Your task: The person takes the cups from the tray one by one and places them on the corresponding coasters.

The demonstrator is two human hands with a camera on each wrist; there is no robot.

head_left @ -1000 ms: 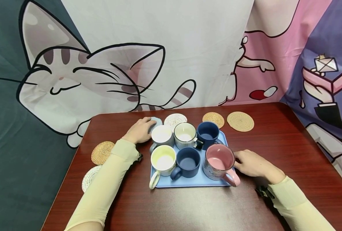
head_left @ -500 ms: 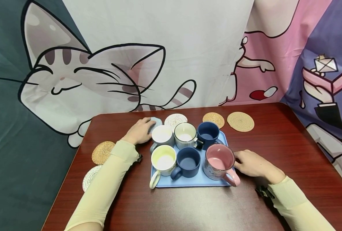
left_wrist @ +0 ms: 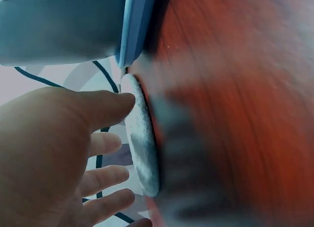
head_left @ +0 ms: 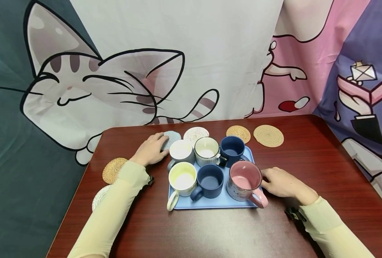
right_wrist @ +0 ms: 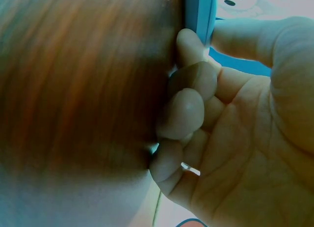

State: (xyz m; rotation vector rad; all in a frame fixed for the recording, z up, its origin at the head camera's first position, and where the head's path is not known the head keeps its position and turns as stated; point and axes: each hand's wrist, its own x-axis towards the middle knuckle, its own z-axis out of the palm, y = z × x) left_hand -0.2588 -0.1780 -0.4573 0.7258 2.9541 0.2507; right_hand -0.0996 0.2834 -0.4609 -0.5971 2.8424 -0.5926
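Note:
My left hand (head_left: 149, 148) lies at the left side of a light blue round coaster (head_left: 172, 139), behind the tray's back left corner. In the left wrist view its fingers are spread and relaxed, and the thumb tip overlaps the edge of the coaster (left_wrist: 141, 138). At the other side, my right hand (head_left: 282, 182) grips the right rim of the blue tray (head_left: 215, 203). The right wrist view shows thumb and curled fingers on either side of that rim (right_wrist: 198, 15). Nearest this hand on the tray is a pink mug (head_left: 245, 176).
Several more mugs crowd the tray, including a grey one (head_left: 182, 150), a yellow-lined one (head_left: 182, 179) and a dark blue one (head_left: 210, 181). A white coaster (head_left: 196, 133) and woven tan coasters (head_left: 268, 135) line the table's back. Under the left arm lies another woven coaster (head_left: 113, 170).
My left hand has drawn back a little to the left, and its fingers now uncover more of the light blue coaster, which has shifted slightly left. Right hand and tray have stayed put.

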